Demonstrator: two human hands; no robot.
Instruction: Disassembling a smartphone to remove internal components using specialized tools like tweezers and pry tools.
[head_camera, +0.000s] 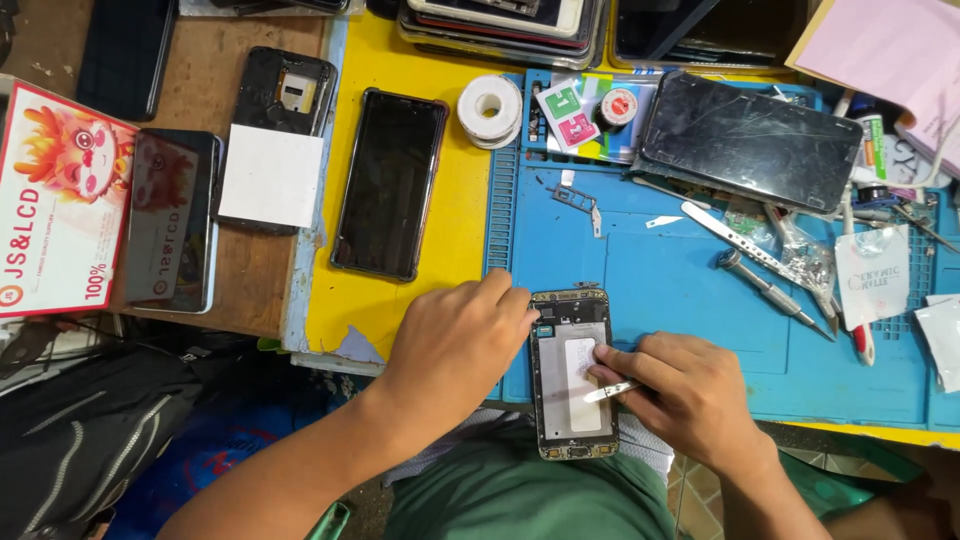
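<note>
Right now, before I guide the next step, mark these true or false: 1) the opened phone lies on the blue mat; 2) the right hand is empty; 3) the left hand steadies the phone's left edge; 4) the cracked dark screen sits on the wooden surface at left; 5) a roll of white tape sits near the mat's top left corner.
1) True: the opened phone lies on the blue mat, its lower end past the mat's near edge.
2) False: the right hand holds a thin metal tool over the phone.
3) True: the left hand touches its upper left edge.
4) False: the cracked screen rests at the mat's top right.
5) True: the tape roll sits there.
</note>
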